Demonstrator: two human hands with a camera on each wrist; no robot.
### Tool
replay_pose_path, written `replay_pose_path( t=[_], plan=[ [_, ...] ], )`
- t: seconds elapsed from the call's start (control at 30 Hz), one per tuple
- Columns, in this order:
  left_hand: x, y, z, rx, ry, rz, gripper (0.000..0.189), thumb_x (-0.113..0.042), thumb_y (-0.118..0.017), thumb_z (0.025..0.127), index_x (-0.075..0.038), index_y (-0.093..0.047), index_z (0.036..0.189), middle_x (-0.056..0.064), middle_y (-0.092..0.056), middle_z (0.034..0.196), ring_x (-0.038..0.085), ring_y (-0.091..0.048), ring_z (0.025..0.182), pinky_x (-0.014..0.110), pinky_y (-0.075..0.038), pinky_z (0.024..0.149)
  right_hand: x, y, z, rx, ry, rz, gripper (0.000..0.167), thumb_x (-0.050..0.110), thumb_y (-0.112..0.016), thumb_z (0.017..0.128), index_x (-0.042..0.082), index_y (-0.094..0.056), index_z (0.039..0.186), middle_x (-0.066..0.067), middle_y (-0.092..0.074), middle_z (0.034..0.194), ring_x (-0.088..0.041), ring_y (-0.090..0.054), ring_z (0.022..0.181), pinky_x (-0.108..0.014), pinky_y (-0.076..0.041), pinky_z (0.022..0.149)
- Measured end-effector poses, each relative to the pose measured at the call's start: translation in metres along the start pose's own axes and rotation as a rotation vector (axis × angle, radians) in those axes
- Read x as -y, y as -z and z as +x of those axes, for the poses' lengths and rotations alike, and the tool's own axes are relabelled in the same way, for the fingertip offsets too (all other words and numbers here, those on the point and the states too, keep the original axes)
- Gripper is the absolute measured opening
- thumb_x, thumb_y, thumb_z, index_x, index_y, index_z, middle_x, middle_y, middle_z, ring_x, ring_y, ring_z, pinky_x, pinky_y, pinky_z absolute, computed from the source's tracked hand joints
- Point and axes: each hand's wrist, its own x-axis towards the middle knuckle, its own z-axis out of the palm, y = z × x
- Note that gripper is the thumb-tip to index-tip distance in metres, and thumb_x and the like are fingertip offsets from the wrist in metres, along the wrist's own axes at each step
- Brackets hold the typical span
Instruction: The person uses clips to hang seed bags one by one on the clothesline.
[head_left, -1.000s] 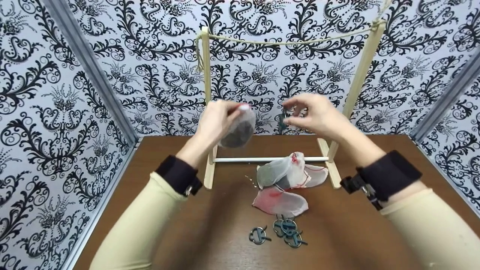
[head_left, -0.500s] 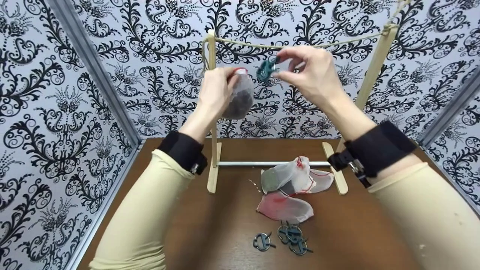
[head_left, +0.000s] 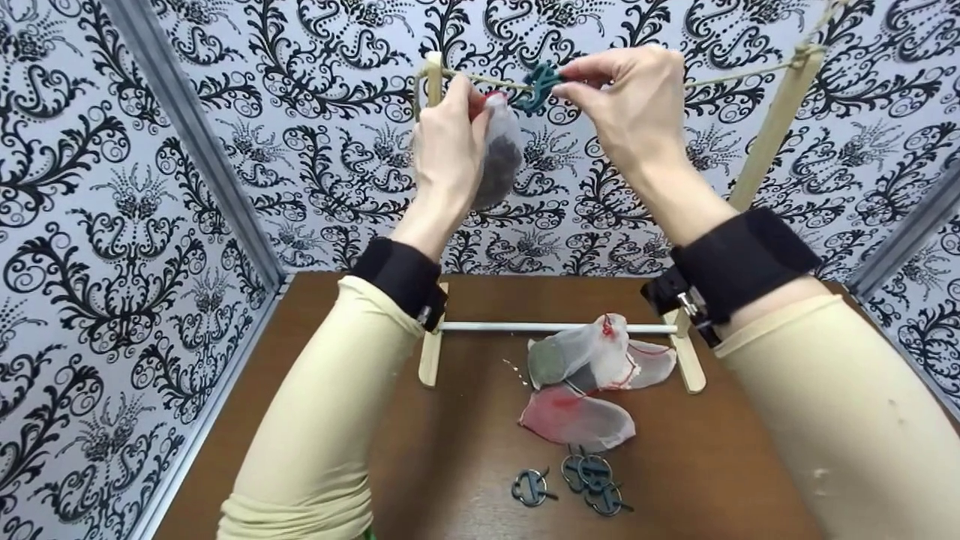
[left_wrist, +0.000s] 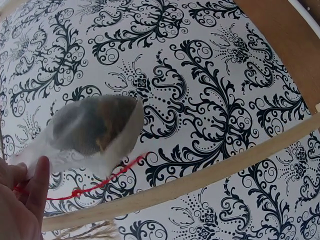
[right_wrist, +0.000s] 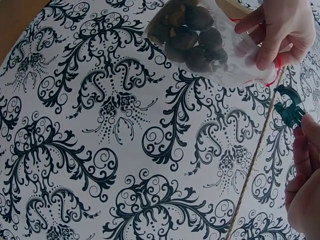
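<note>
My left hand pinches the gathered top of a white mesh drawstring bag with a red cord. Dark, round, nut-like things fill the bag, as the right wrist view shows. Up at the rope, my right hand pinches a green spring clip between thumb and fingers. The clip's curved jaws are spread, facing the rope in the right wrist view. The bag's top hangs just left of the clip, close under the rope. In the left wrist view, the red cord trails loose below the bag.
A wooden stand holds the rope between its left post and right post, with a white bar low down. Several mesh bags lie on the brown table, near several clips. Patterned walls surround it.
Both hands have risen from about mid-post height to the rope, carrying the bag and the clip. The clip has come to overlap the rope in the head view. Things on the table stay put.
</note>
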Motion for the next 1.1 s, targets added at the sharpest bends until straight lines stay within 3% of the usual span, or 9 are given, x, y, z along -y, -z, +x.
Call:
replay_pose_path(
  t=[0.07, 0.3, 0.43, 0.63, 0.77, 0.87, 1.0, 1.1],
  plan=[
    [0.0, -0.002, 0.0, -0.02, -0.006, -0.004, 0.019, -0.026, -0.062, 0.098, -0.011, -0.062, 0.108, 0.005, -0.077, 0.109, 0.018, -0.076, 0.091, 0.019, -0.06, 0.075, 0.0, -0.001, 0.001, 0.001, 0.003, -0.031, 0.016, 0.021, -0.079, 0.085, 0.009, -0.078, 0.096, -0.005, -0.078, 0.101, 0.002, -0.068, 0.077, -0.013, -0.053, 0.078],
    [0.002, -0.007, -0.002, -0.049, -0.057, -0.113, 0.021, -0.028, -0.061, 0.097, -0.008, -0.061, 0.103, 0.006, -0.077, 0.105, 0.015, -0.076, 0.087, 0.016, -0.059, 0.07, -0.001, -0.011, -0.001, -0.001, 0.096, -0.087, 0.01, 0.017, -0.077, 0.086, 0.011, -0.079, 0.094, -0.005, -0.079, 0.1, 0.005, -0.063, 0.071, -0.011, -0.048, 0.065],
    [0.0, -0.01, -0.003, -0.052, -0.085, -0.184, 0.025, -0.03, -0.061, 0.097, -0.006, -0.061, 0.103, 0.005, -0.077, 0.097, 0.013, -0.073, 0.076, 0.013, -0.055, 0.06, -0.003, -0.017, -0.002, 0.025, 0.089, -0.085, 0.01, 0.017, -0.078, 0.085, 0.012, -0.079, 0.094, -0.006, -0.078, 0.102, -0.001, -0.067, 0.081, -0.011, -0.052, 0.075],
    [0.005, -0.012, -0.006, -0.003, -0.091, -0.284, 0.021, -0.023, -0.061, 0.098, -0.004, -0.06, 0.107, 0.008, -0.077, 0.099, 0.015, -0.072, 0.074, 0.016, -0.055, 0.058, -0.012, -0.016, -0.004, 0.104, 0.054, -0.129, 0.022, 0.022, -0.08, 0.083, 0.015, -0.077, 0.103, -0.004, -0.077, 0.109, -0.004, -0.054, 0.085, -0.018, -0.04, 0.085],
    [0.011, -0.014, -0.008, 0.0, -0.133, -0.235, 0.024, -0.024, -0.062, 0.096, -0.006, -0.061, 0.111, 0.008, -0.077, 0.105, 0.015, -0.074, 0.078, 0.018, -0.057, 0.062, -0.021, -0.013, -0.006, 0.185, 0.089, -0.181, 0.036, 0.024, -0.081, 0.082, 0.015, -0.072, 0.116, -0.003, -0.073, 0.119, -0.012, -0.051, 0.096, -0.026, -0.037, 0.09],
    [0.016, -0.016, -0.01, -0.033, -0.219, -0.189, 0.027, -0.025, -0.062, 0.096, -0.004, -0.062, 0.113, 0.01, -0.077, 0.107, 0.018, -0.076, 0.086, 0.019, -0.06, 0.072, -0.028, -0.014, -0.008, 0.222, 0.126, -0.205, 0.041, 0.023, -0.078, 0.086, 0.012, -0.067, 0.123, -0.005, -0.07, 0.125, -0.02, -0.051, 0.105, -0.03, -0.039, 0.094],
    [0.021, -0.016, -0.013, -0.071, -0.319, -0.18, 0.03, -0.025, -0.062, 0.096, -0.003, -0.062, 0.116, 0.01, -0.076, 0.111, 0.019, -0.075, 0.097, 0.019, -0.058, 0.085, -0.033, -0.016, -0.013, 0.236, 0.183, -0.225, 0.05, 0.024, -0.075, 0.088, 0.01, -0.06, 0.134, -0.008, -0.064, 0.135, -0.023, -0.053, 0.118, -0.034, -0.044, 0.104],
    [0.024, -0.015, -0.018, -0.108, -0.349, -0.164, 0.031, -0.027, -0.063, 0.097, -0.003, -0.062, 0.116, 0.01, -0.075, 0.113, 0.018, -0.074, 0.098, 0.02, -0.057, 0.088, -0.036, -0.017, -0.018, 0.22, 0.216, -0.218, 0.052, 0.024, -0.074, 0.089, 0.008, -0.058, 0.136, -0.01, -0.062, 0.136, -0.025, -0.054, 0.12, -0.035, -0.046, 0.106]
  ],
)
